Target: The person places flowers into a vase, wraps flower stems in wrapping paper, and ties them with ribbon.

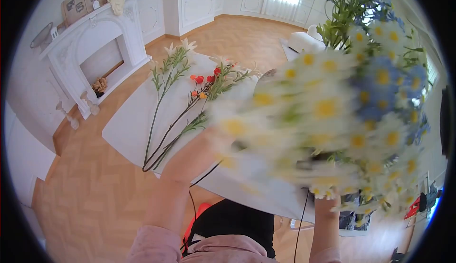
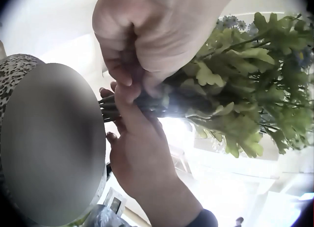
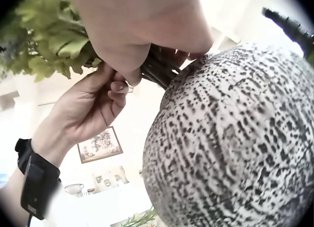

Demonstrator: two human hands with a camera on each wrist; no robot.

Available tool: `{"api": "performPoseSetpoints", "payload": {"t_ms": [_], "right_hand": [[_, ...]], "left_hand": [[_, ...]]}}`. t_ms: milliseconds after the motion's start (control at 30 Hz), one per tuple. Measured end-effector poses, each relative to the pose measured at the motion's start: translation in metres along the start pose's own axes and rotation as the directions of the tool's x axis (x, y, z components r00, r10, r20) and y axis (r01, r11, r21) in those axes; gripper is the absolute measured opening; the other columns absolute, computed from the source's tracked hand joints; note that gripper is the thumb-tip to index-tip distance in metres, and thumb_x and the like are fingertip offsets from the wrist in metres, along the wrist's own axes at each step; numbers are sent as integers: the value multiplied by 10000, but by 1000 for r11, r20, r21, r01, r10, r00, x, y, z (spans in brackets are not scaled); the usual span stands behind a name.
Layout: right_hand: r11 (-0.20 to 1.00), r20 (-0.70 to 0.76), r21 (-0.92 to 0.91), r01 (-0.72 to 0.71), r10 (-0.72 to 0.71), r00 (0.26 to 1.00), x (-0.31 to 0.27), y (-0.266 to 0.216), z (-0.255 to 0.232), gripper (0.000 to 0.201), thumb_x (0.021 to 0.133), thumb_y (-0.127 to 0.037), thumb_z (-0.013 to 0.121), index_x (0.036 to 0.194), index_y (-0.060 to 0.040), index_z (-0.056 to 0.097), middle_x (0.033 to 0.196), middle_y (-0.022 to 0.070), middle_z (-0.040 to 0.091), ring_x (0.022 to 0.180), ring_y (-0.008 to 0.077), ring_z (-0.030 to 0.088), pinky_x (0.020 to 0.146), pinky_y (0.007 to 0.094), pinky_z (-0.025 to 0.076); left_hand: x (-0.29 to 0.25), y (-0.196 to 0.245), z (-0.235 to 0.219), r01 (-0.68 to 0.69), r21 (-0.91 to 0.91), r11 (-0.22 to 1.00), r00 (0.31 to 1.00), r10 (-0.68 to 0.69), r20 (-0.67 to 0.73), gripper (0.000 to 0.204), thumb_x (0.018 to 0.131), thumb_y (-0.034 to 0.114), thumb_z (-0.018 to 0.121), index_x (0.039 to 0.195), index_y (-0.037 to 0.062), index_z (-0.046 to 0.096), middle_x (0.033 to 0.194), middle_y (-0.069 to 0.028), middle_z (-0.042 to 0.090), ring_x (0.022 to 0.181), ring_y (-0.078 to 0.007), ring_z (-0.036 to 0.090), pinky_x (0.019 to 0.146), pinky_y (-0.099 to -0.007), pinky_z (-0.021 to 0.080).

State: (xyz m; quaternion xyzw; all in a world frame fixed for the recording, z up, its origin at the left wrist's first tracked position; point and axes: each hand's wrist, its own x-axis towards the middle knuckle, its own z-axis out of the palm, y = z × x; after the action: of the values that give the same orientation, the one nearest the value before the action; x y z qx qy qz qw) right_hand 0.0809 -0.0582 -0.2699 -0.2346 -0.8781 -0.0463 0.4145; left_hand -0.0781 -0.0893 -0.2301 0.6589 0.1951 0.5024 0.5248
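Observation:
A large bunch of artificial-looking white daisies and blue flowers (image 1: 327,106), blurred in the head view, hides most of both hands there. Its dark stems (image 3: 156,72) are gathered together below green leaves (image 2: 245,70). My right hand (image 2: 140,156) wraps round these stems near their ends. Higher up, close to the leaves, my left hand (image 3: 88,109) pinches at the bunch with curled fingers, touching the right hand. A rounded black-and-white speckled vase (image 3: 230,138) stands right by the stem ends; in the left wrist view a grey blurred oval covers much of it.
On the white table (image 1: 126,125) lie a white-flowered stem (image 1: 164,75) and stems with red and orange blooms (image 1: 199,79). A thin black cable (image 1: 205,173) crosses the table's near edge. Left of it is a white fireplace (image 1: 66,68) with candlesticks (image 1: 69,116) on the floor.

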Motion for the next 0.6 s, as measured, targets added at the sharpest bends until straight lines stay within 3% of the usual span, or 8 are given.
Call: {"api": "performPoseSetpoints", "payload": {"t_ms": [33,100,233,300,400,433,533,600], "right_hand": [[1000,2,0,-5,5,1000,-1,-1,0,446,631,-156,653,1036,-39,506,957,131,543,875,297,518,767,349,421],[1000,10,0,-17,17,1000,-6,-3,1,446,632,-156,652,1037,-39,505,957,131,542,875,297,518,767,349,421],[999,24,-24,-29,29,999,-13,1,-7,447,634,-157,651,1039,-38,503,958,130,540,875,296,517,766,349,421],[998,30,-30,-54,55,998,-22,0,-9,448,635,-158,651,1040,-38,502,958,130,540,875,296,517,766,350,420],[995,25,-33,-96,97,995,-37,-4,-11,449,636,-159,650,1041,-38,500,959,130,538,875,295,516,766,350,420],[994,20,-34,-106,107,994,-40,-5,-11,449,636,-159,650,1041,-38,500,959,129,538,875,295,516,766,350,420],[991,3,-40,-127,128,992,-45,-5,-11,450,638,-160,650,1043,-37,498,959,129,537,875,294,515,765,351,420],[990,0,-46,-137,137,991,-48,-4,-12,450,638,-160,649,1044,-37,497,959,129,536,875,294,515,765,351,420]], "left_hand": [[103,5,-2,-115,139,984,978,87,192,457,713,192,601,1108,2,470,976,-111,573,869,-202,542,791,-308,413],[134,11,-14,-394,318,862,806,158,570,486,703,136,625,1140,13,450,1005,-97,572,867,-180,554,787,-315,432],[91,24,33,-464,306,831,874,486,4,377,644,66,619,999,-8,518,904,-127,603,777,-224,579,700,-334,462],[66,46,-5,-120,666,736,989,151,12,284,619,57,598,890,-16,550,894,-177,594,776,-278,576,626,-355,465],[43,16,-100,49,945,322,995,71,-75,171,623,101,594,743,-21,588,720,-190,580,675,-319,574,577,-364,450],[32,17,-122,215,971,107,977,-17,-215,157,624,129,600,659,-24,596,612,-176,571,600,-318,574,565,-361,442],[-10,27,-143,298,951,78,929,-253,-271,188,639,179,608,665,-7,612,592,-156,580,589,-281,585,567,-342,454],[-28,16,-142,462,887,7,726,-578,-373,218,648,235,623,674,18,633,570,-128,587,588,-252,596,579,-326,471]]}}
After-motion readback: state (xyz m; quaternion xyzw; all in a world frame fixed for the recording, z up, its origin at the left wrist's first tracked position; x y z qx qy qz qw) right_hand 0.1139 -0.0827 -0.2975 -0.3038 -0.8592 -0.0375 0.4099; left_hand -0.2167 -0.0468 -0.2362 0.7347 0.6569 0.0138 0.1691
